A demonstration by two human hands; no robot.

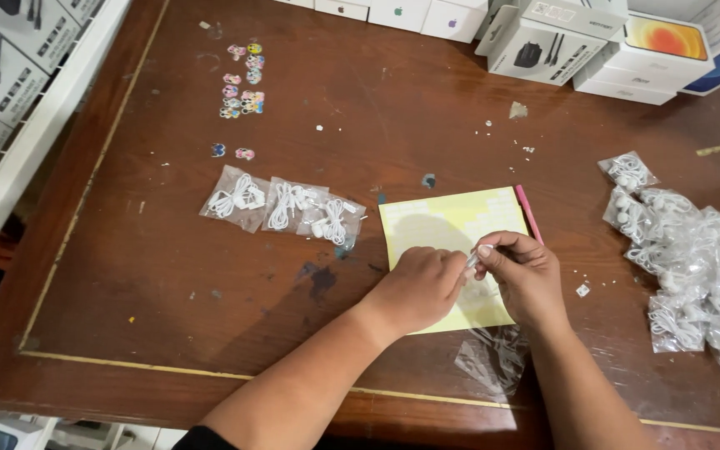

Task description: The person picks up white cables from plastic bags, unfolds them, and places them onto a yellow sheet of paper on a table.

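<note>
On the scuffed brown table [360,275], yellow sticker sheet [447,225] under both hands.

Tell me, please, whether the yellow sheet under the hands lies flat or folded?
Flat: the yellow sheet lies spread on the table, with no fold visible.

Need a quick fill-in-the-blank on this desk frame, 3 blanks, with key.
1. Both hands, left and right, work over a ____ sheet.
2. Left of the sheet lie ____ bagged earphones in a row.
3. The pile of bags lies on the person's ____ side.

Missing words: yellow; three; right
</note>
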